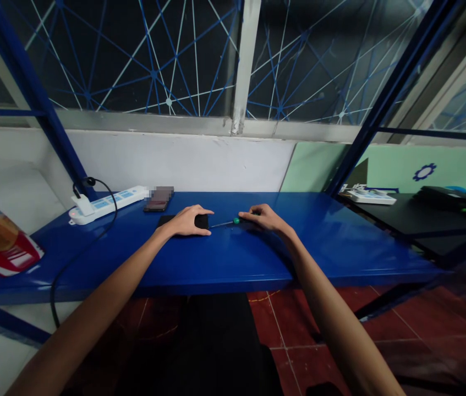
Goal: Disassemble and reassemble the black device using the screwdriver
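On the blue table, my left hand [189, 221] grips a flat black rectangular object [202, 221], with thumb and fingers along its opposite edges. What kind of object it is cannot be made out. My right hand [263, 216] is closed around the handle of a screwdriver [236, 220], whose green part shows beyond the fingertips. The thin metal shaft points left, and its tip is at or close to the right edge of the black object; whether they touch is too small to tell. Most of the handle is hidden in my hand.
A white power strip [109, 204] with a plugged-in black cable [111, 223] lies at the back left, beside a dark phone-like slab [159, 199]. A red-and-orange package [4, 239] stands at the left edge. Blue frame posts [375, 107] rise behind; a black table [418, 217] adjoins on the right.
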Demonstrator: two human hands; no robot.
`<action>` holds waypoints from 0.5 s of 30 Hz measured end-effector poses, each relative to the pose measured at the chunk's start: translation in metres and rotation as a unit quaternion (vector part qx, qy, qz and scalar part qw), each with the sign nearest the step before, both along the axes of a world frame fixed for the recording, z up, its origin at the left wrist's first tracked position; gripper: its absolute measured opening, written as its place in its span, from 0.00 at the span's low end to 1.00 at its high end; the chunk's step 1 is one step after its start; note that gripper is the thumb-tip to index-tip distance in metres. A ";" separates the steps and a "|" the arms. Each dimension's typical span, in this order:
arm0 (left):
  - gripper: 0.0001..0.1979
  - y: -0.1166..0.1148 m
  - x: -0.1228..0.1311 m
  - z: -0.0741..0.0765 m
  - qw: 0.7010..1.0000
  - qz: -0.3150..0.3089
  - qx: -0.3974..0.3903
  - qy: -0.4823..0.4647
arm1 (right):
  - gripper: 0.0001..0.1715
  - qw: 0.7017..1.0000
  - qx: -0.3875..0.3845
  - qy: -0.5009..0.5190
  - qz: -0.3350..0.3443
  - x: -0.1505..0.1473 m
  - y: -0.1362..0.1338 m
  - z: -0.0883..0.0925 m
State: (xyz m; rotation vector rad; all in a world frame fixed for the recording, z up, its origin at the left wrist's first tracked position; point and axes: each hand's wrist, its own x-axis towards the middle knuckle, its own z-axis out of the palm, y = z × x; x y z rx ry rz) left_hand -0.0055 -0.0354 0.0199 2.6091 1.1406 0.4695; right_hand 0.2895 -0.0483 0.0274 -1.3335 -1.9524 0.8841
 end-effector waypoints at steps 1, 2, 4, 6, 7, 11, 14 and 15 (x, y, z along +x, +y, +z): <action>0.36 0.000 0.000 0.000 1.000 0.000 0.000 0.000 | 0.28 1.000 0.005 -0.003 -0.008 -0.001 0.001 -0.001; 0.35 0.000 0.000 0.000 1.000 -0.002 0.001 0.000 | 0.28 1.000 -0.001 0.008 -0.012 -0.001 0.002 -0.001; 0.35 0.000 0.000 0.001 1.000 -0.004 0.002 -0.001 | 0.25 0.998 -0.034 0.059 -0.007 -0.003 0.001 -0.001; 0.35 -0.001 0.000 0.002 1.000 -0.003 0.003 -0.001 | 0.22 0.993 -0.065 0.093 0.019 -0.003 -0.002 0.001; 0.35 -0.001 0.001 0.002 1.000 -0.001 0.003 0.000 | 0.23 0.992 -0.073 0.094 0.032 -0.002 -0.004 0.002; 0.35 0.000 0.000 0.002 1.000 0.003 0.000 0.002 | 0.23 0.997 -0.047 0.048 0.026 -0.001 -0.006 0.004; 0.35 0.000 0.001 0.001 1.000 0.003 0.000 0.003 | 0.30 1.000 -0.011 0.001 -0.002 -0.002 -0.004 0.002; 0.35 0.000 0.001 0.001 1.000 0.003 -0.001 0.003 | 0.30 1.000 -0.010 -0.002 -0.002 -0.003 -0.004 0.002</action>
